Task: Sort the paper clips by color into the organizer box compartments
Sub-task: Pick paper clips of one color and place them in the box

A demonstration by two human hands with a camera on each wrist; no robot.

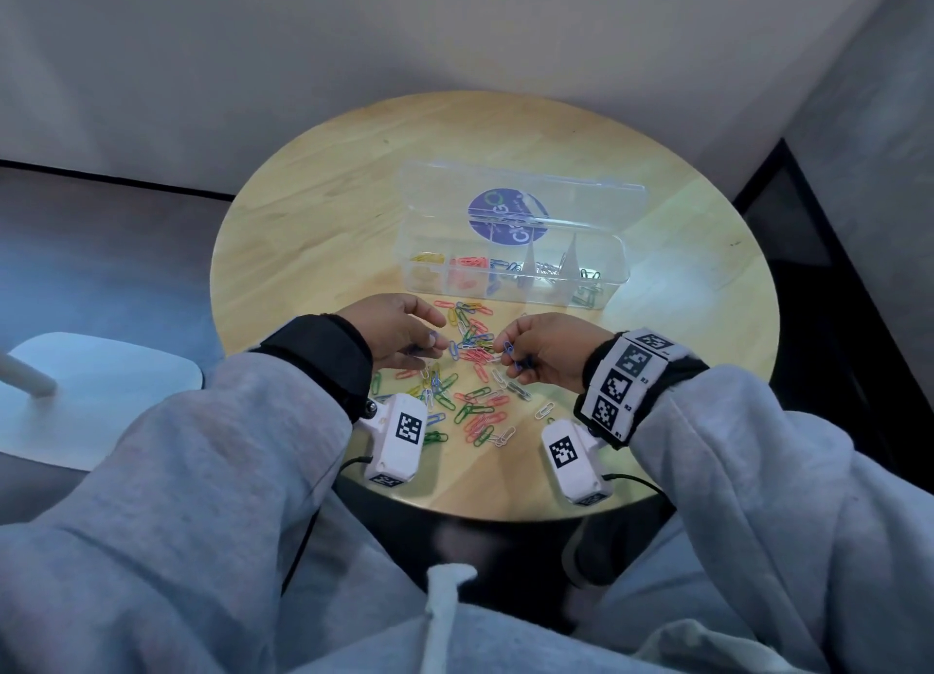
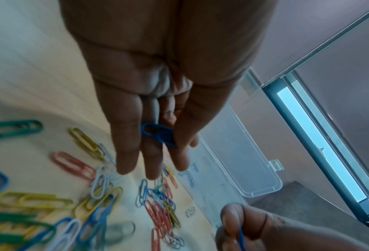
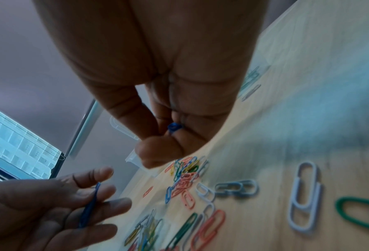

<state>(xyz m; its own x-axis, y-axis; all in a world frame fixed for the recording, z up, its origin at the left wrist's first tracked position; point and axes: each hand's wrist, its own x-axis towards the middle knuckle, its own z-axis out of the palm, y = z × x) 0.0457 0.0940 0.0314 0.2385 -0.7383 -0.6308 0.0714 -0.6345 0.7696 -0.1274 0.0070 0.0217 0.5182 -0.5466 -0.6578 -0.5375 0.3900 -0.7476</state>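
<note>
A loose pile of coloured paper clips (image 1: 472, 370) lies on the round wooden table (image 1: 313, 218), in front of the clear organizer box (image 1: 614, 259). The box's lid stands open. Its compartments hold, left to right, yellow (image 1: 427, 259), red (image 1: 467, 265), blue (image 1: 501, 270), white (image 1: 548, 269) and green clips (image 1: 589, 284). My left hand (image 1: 434, 342) hovers at the pile's left edge, thumb pinching a blue clip (image 2: 157, 135) against the fingers. My right hand (image 1: 508, 352), at the pile's right edge, pinches blue clips (image 3: 174, 128) with curled fingers.
Stray clips (image 1: 545, 410) lie near the table's front edge by the white wrist cameras (image 1: 397, 441). A white stool base (image 1: 101, 390) stands on the floor to the left. A wall rises behind the table, and bare wood lies left of the box.
</note>
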